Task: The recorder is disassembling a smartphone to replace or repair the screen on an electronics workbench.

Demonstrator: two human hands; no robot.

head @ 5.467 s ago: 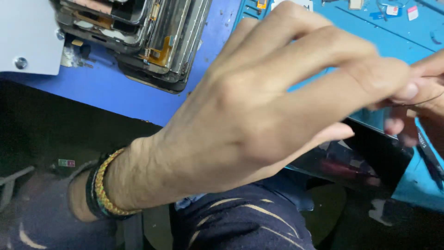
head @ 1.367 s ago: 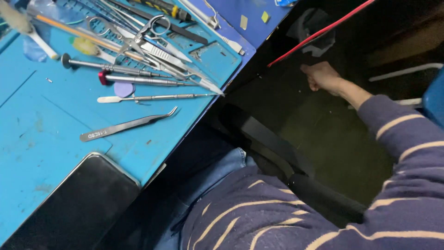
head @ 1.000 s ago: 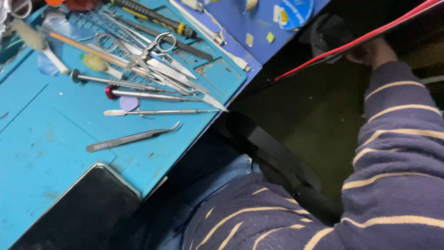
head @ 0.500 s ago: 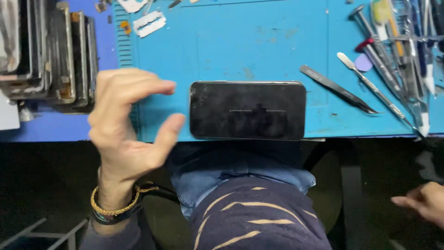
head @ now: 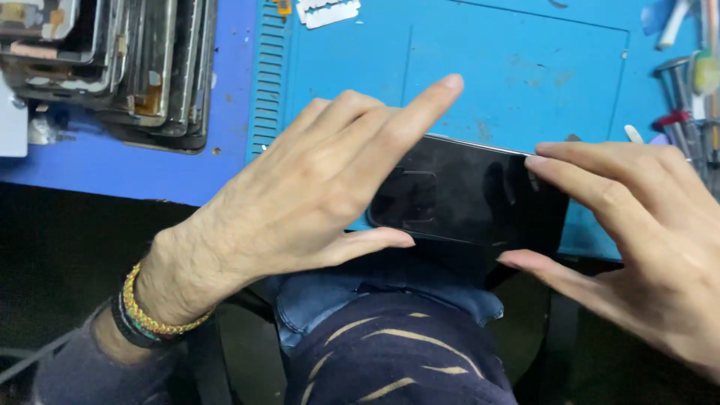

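Left hand (head: 300,202) and right hand (head: 637,225), a moment ago clear of the black phone (head: 465,195), now clasp its two ends at the blue mat's (head: 510,67) near edge; stacked phone frames (head: 127,67) far left

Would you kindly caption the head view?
Left hand and right hand grip a dark phone over a blue mat.
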